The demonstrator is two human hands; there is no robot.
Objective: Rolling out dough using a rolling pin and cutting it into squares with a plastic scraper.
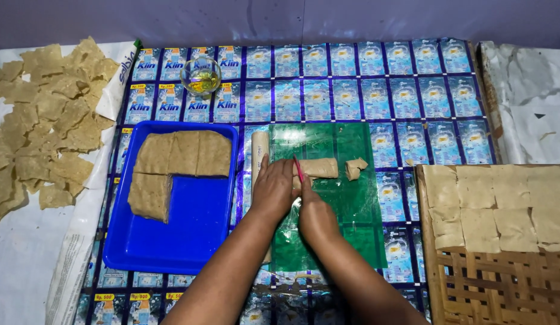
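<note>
Right hand grips a thin red blade, slicing the dough strip on the green sheet; left hand presses flat beside it. Two pieces cut off; most dough remains in the blue tray. Finished squares fill the woven rack.

A mat of joined sachet wrappers, small blue-and-white rectangles with yellow corner tags, covers the middle floor from far to near. A folded white wrapper lies far left.
</note>
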